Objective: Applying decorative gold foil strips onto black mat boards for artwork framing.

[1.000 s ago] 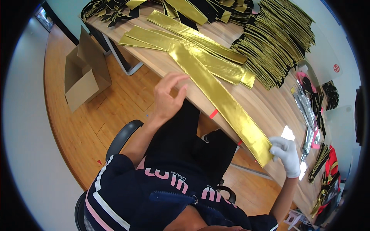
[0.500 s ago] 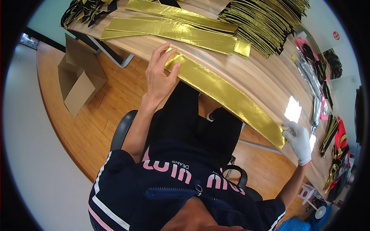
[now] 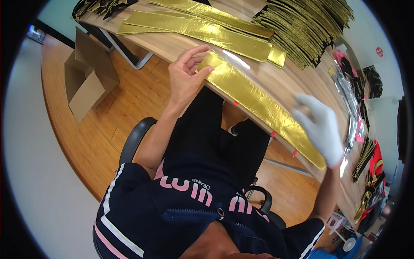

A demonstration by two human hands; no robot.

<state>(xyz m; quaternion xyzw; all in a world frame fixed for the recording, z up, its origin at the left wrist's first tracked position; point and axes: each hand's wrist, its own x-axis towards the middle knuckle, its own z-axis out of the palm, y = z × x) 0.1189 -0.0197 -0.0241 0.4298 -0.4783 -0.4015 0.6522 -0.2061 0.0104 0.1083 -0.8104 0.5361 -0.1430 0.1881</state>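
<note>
A long, shiny gold fabric strip [image 3: 263, 108] lies slantwise along the near edge of the table. My left hand [image 3: 186, 77], bare, pinches its upper left end between thumb and fingers. Over the strip's right part hovers my right hand [image 3: 321, 127] in a white glove, somewhat blurred. Its thumb and forefinger are apart, and I see nothing between them. The strip's far right end rests beside that hand, not held. Farther back on the table lie several similar gold strips [image 3: 198, 32], overlapping one another.
A thick fanned stack of gold and black strips [image 3: 302, 30] fills the back right. Silver strips [image 3: 347, 95] and red, black and gold pieces [image 3: 376, 168] line the right side. Small red marks [image 3: 273, 134] dot the table's near edge. An opened cardboard box [image 3: 88, 77] stands on the floor at left.
My right hand has let go of the gold strip's right end and moved up and left above it. The strip now lies along the table edge. My left hand has shifted slightly right.
</note>
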